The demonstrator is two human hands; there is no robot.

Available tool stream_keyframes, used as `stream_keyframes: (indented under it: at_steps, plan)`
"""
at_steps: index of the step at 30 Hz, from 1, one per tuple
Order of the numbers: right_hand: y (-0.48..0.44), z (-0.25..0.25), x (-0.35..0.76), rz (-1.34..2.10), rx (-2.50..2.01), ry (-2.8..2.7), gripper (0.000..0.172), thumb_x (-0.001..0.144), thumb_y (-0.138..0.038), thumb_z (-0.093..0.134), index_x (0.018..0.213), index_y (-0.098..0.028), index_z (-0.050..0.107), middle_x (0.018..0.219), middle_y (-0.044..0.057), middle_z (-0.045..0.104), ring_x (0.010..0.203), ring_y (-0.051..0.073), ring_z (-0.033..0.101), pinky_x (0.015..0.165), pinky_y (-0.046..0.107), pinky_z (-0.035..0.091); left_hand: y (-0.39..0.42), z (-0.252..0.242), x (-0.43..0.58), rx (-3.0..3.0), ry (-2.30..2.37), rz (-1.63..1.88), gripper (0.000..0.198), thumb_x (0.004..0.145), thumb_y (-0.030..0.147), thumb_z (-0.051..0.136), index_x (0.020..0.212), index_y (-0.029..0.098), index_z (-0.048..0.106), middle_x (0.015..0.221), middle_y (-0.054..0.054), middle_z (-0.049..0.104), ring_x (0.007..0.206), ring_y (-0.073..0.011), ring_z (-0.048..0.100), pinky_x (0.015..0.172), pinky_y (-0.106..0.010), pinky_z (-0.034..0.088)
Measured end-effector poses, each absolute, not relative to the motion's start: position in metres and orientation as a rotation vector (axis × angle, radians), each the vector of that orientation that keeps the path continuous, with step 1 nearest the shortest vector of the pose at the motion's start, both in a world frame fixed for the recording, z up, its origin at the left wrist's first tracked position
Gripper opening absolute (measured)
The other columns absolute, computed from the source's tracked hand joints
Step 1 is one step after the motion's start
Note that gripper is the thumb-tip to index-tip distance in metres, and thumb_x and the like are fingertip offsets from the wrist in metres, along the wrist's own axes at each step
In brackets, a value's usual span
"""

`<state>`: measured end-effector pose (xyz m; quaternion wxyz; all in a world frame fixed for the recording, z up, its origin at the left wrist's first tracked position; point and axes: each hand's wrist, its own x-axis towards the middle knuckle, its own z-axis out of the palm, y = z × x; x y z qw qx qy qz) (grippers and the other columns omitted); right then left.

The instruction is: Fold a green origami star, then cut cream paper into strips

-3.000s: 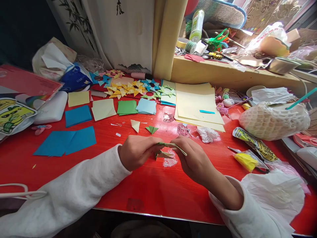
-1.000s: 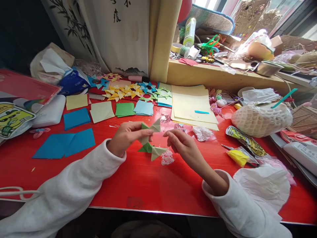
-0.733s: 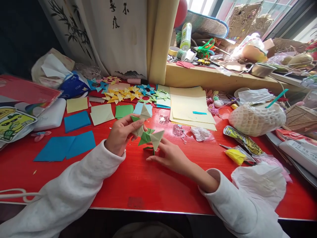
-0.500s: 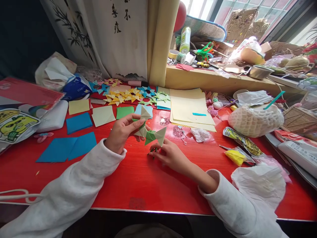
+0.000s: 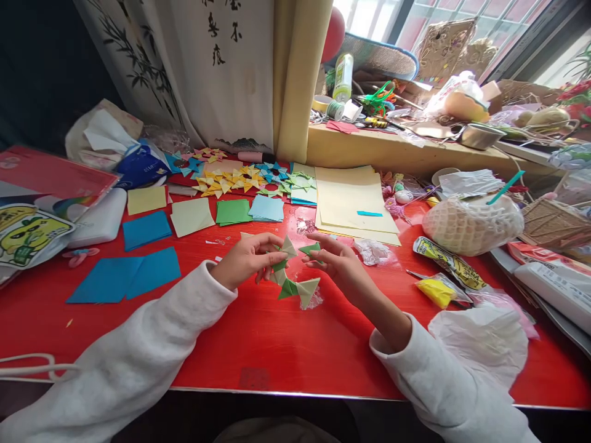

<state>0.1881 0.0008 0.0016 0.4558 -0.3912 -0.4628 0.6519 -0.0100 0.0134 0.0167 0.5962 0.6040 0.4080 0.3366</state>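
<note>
My left hand (image 5: 253,257) pinches a curved chain of folded origami pieces (image 5: 289,288), cream and green by turns, which hangs in an open arc above the red table (image 5: 286,351). Between the thumb and fingers of my right hand (image 5: 335,261) is a separate small green folded paper piece (image 5: 310,249). A narrow gap lies between this piece and the pointed cream end of the chain. Fingers of my left hand cover part of the chain.
Behind my hands lie stacks of green paper squares (image 5: 233,211), light blue squares (image 5: 266,208) and cream squares (image 5: 192,216). Finished paper stars (image 5: 231,179) crowd the back. Large cream sheets (image 5: 351,197), a crumpled plastic wrapper (image 5: 375,251) and a net-wrapped cup (image 5: 473,224) stand rightward.
The chain has turned in my left hand, its free end now hanging lower. My right hand has risen from near the tabletop, bringing the green piece up beside the chain.
</note>
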Motion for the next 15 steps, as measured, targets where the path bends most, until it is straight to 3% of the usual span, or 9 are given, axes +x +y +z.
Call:
stream_keyframes:
  at_steps: [3,6,15]
  plan:
    - [-0.0011,0.0062,0.1887,1.659,-0.904,-1.127,0.022,0.072,-0.022,0.057,0.095,-0.020,0.059,0.083,0.001,0.060,0.072,0.010,0.058,0.079,0.029,0.044,0.0126,0.0122,-0.0093,1.408,0.893,0.719,0.028,0.070,0.029,0.061,0.093,0.015,0.051,0.058,0.003,0.057,0.039,-0.0085,0.052,0.034,-0.018,0.042]
    - [-0.0018,0.0078,0.1890,1.670,-0.881,-1.108,0.021,0.071,-0.023,0.059,0.092,-0.020,0.060,0.083,0.000,0.060,0.072,0.009,0.056,0.078,0.027,0.043,0.0114,0.0123,-0.0087,1.440,0.878,0.679,0.022,0.073,0.030,0.058,0.086,0.014,0.053,0.057,0.003,0.055,0.041,-0.0079,0.052,0.037,-0.018,0.044]
    - [-0.0044,0.0082,0.1898,1.682,-0.889,-1.027,0.013,0.069,-0.017,0.057,0.080,-0.021,0.063,0.077,0.000,0.051,0.064,0.007,0.043,0.050,0.017,0.035,0.0116,0.0100,-0.0079,1.469,0.886,0.666,0.021,0.072,0.033,0.058,0.084,0.016,0.054,0.057,0.004,0.054,0.041,-0.0075,0.051,0.039,-0.019,0.044]
